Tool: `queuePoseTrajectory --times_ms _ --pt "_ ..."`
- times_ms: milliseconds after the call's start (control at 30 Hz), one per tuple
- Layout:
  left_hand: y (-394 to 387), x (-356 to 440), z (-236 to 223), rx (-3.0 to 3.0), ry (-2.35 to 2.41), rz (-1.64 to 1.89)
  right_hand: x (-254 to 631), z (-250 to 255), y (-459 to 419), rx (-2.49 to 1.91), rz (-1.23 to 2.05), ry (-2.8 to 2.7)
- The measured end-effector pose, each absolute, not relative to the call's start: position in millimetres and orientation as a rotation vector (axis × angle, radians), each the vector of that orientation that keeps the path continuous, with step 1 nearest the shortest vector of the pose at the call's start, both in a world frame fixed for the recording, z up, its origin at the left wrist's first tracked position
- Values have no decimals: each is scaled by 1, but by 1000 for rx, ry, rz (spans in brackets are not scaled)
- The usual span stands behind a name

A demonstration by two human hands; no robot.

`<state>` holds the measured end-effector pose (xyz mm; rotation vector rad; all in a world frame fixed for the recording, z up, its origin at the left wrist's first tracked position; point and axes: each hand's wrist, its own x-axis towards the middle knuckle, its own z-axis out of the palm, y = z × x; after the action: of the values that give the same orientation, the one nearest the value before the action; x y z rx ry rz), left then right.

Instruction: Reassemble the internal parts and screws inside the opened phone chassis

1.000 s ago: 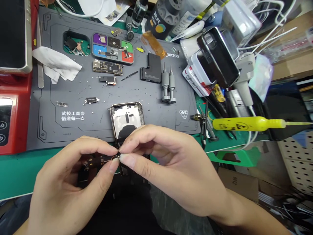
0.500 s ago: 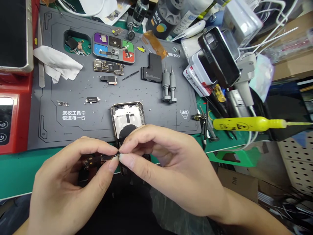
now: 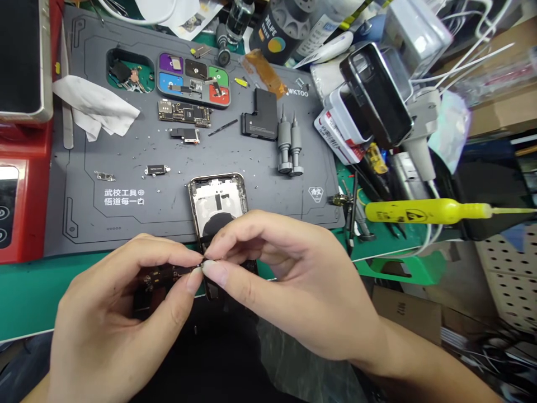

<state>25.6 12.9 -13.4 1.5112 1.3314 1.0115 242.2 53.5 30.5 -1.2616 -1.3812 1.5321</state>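
Note:
My left hand (image 3: 138, 296) is closed, thumb and forefinger pinching a dark flex cable (image 3: 161, 275) with small metal contacts that runs back under the palm. My right hand (image 3: 268, 280) pinches at the cable's tip, its fingertips meeting those of the left; the tiny part between them is mostly hidden. Behind both hands lies an opened phone housing (image 3: 222, 197), its lower end covered by my fingers. Farther back on the grey mat rest a logic board (image 3: 184, 113), a small camera-like module (image 3: 185, 135), a little black metal part (image 3: 156, 169) and an L-shaped battery (image 3: 260, 120).
Two grey screwdrivers (image 3: 290, 143) lie right of the battery. A coloured parts tray (image 3: 193, 81) and a white cloth (image 3: 98, 106) sit at the back left. The yellow tool (image 3: 413, 211) sticks out at right, near stacked phones (image 3: 377, 92). Loose screws dot the mat (image 3: 268, 207).
Both hands keep almost the same pinch, with the right fingertips shifted very slightly. The whole view has drifted a little, moving the mat's contents slightly left.

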Motion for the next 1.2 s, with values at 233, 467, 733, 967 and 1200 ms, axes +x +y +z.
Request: queuePoseTrajectory --times_ms 233,467,733,967,1200 --pt "14 26 -11 1517 1322 993 241 31 54 -1261 1527 -1394" --pt "12 27 -10 1486 1344 1004 239 31 53 -1294 1525 -1390" --pt "24 52 -6 1401 1371 1011 236 36 56 -1318 1602 -1331" --pt "19 44 -9 1387 1353 998 238 36 57 -1327 1684 -1244" --pt "14 28 -12 1431 1373 988 240 36 59 -1326 1754 -1151"
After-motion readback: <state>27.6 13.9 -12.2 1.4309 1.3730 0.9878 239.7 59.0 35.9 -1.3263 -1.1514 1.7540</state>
